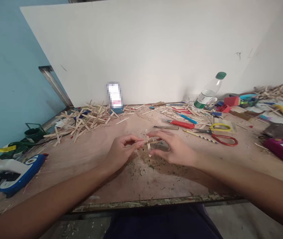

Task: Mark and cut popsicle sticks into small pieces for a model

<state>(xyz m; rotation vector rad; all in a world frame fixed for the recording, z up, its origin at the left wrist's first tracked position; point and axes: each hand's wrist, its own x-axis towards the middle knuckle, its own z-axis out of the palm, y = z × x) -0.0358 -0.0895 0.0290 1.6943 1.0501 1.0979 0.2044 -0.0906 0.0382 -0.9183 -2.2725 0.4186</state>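
My left hand point(121, 149) is closed in a pinch, thumb against index finger, on one arm of a small cross of thin wooden sticks point(149, 147). From the other side my right hand point(177, 147) grips the same cross, its index finger at the upper end of the upright stick and its thumb near the lower end. Both hands are just above the wooden tabletop point(131, 186), near the middle. Fingers partly cover where the sticks meet. Beyond my right hand lie a thin dark metal tool point(165, 127), a red utility knife point(182, 124) and a patterned pencil point(199, 136).
Scissors point(223, 139) with yellow and red handles lie right. A heap of stick crosses point(88, 119) sits back left, beside a propped phone point(114, 95). A plastic bottle point(207, 95) stands back right. Power strips, one blue point(35, 171) and one purple point(280, 149), flank the work area.
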